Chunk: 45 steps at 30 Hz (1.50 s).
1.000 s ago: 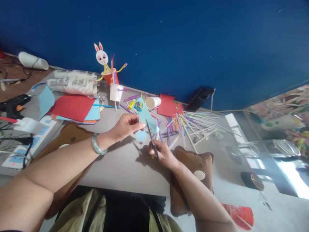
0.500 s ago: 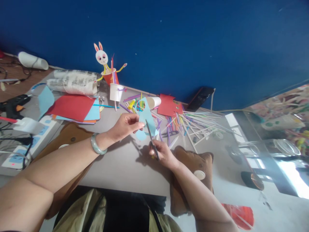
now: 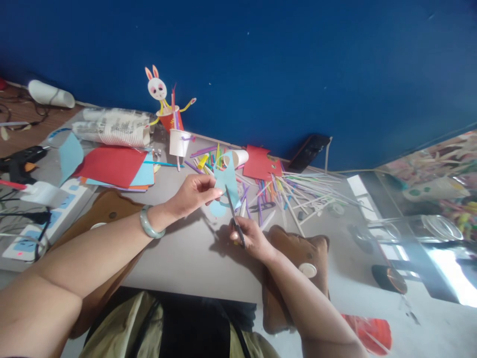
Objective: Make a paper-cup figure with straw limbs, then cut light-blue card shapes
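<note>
Over the middle of the table, my left hand [image 3: 199, 193] pinches a piece of light blue paper [image 3: 225, 178] between thumb and fingers. My right hand [image 3: 250, 237] is closed round the black handles of a pair of scissors [image 3: 232, 205]. Their blades point up and away from me and lie against the paper, just right of my left thumb. A rounded part of the blue paper hangs below the blades. Whether the blades are fully together I cannot tell.
Behind my hands lie loose coloured sticks [image 3: 298, 186], red paper [image 3: 261, 161] and a white paper cup [image 3: 238, 158]. A rabbit figure [image 3: 157, 89] stands at the back left near stacked cups [image 3: 112, 127]. Brown cushions [image 3: 298, 253] lie under both forearms. A glue gun [image 3: 18, 164] rests far left.
The upper part of the blue paper has shifted slightly to the right and looks narrower, with its outline changed at the blades. Both hands stay almost in place.
</note>
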Tool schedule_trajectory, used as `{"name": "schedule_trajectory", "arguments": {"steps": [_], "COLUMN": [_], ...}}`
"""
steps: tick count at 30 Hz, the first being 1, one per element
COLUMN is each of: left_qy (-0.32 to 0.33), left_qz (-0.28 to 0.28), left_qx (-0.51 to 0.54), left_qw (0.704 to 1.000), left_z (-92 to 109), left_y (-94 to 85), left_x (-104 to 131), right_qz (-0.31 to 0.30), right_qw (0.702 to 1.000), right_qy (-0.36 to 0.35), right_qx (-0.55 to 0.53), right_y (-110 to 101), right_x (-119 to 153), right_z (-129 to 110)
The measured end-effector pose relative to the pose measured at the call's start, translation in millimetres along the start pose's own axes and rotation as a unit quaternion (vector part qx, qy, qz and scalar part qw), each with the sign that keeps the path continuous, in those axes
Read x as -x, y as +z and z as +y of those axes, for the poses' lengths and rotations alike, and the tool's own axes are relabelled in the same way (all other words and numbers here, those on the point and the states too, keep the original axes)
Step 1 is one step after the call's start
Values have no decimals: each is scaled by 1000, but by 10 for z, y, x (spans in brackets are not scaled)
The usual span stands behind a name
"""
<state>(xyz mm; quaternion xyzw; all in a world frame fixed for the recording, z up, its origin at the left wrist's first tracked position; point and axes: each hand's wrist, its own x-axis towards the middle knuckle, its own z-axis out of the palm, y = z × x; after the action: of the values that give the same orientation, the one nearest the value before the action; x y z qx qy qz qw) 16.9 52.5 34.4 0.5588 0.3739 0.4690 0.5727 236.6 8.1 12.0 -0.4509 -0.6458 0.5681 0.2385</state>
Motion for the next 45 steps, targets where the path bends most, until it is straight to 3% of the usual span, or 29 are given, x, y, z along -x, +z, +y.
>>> {"name": "schedule_trajectory", "arguments": {"steps": [9,45], "left_qy": [-8,-3], "left_qz": [-26,-15], "left_qx": [-14,-6], "left_qw": [1000,1000], "left_z": [46,41], "left_y": [33,-18], "left_x": [10,19], "right_qz": [-9,-6], "right_qw": [1000,1000], "right_qy": [-7,2], "right_qx": [-6,1], "right_y": [-4,1], "right_x": [-7,0], "right_z": [-31,-6]}}
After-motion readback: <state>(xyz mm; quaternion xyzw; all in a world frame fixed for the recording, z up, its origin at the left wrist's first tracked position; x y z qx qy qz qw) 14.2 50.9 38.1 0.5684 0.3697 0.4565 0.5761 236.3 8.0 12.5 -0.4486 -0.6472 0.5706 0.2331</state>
